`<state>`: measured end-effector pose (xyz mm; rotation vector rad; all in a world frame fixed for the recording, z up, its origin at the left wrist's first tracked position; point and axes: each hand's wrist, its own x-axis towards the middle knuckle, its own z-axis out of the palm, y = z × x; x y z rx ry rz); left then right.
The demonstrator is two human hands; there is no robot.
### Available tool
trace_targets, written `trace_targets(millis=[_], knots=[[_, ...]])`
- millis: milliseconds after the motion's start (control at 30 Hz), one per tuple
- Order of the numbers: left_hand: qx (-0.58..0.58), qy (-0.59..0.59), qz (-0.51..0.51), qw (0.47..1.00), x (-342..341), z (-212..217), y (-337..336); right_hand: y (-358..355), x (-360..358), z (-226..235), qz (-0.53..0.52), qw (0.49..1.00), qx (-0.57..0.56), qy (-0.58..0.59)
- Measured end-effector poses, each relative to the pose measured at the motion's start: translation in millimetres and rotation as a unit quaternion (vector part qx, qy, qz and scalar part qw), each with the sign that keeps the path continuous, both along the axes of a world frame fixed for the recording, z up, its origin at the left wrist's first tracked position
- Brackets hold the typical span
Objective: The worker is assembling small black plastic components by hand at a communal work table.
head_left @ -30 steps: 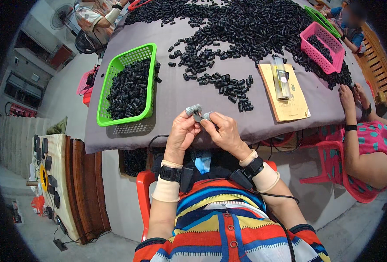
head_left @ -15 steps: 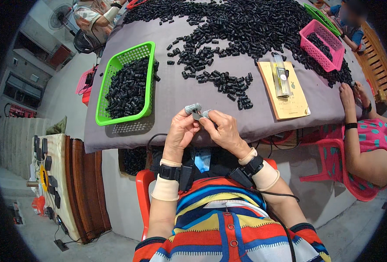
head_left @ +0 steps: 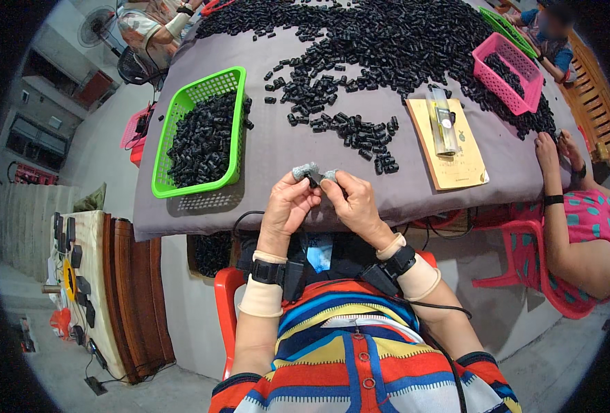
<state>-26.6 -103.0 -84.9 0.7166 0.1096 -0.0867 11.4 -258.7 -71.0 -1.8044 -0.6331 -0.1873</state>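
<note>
At table edge (head_left: 202, 221) | left fingers (head_left: 306, 169) pinch black piece (head_left: 314, 182) | right fingers (head_left: 330, 175) pinched together

I can read no words or numbers from here. On the right, the tan booklet (head_left: 465, 168) carries print (head_left: 461, 153) on its cover and a small line towards its near edge, too fine for me to make out. The clear case (head_left: 443, 141) lying on it shows a pale round mark (head_left: 447, 124), likewise unreadable.

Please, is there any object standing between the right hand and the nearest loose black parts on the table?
Nothing visible stands between the right hand and the nearest loose black cylindrical parts; grey tablecloth lies between them.
</note>
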Motion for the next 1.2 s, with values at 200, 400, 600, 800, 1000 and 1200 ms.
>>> trace_targets(millis=[200, 400, 600, 800, 1000, 1200], knots=[[-0.001, 0.028, 0.031, 0.999, 2, -5, 3, -2, 0, 2, 0.003, 1.0, -0.004, 0.025], [-0.015, 0.003, 0.023, 1.0, 1, -1, -1, -2, 0, 1, 0.001, 1.0, 0.009, 0.029], [-0.002, 0.007, 0.016, 1.0, 0, -8, 3, -2, 1, 0, 0.001, 0.999, -0.003, 0.035], [-0.016, 0.01, 0.053, 0.998, 3, 1, -7, -2, 0, 3, 0.0, 0.999, 0.003, 0.037], [0.034, 0.021, 0.074, 0.996, 4, -2, -9, -1, 0, -6, 0.01, 0.994, 0.069, 0.086], [0.089, 0.023, 0.077, 0.993, 4, -5, -9, -3, 1, -10, 0.025, 0.993, 0.071, 0.089]])
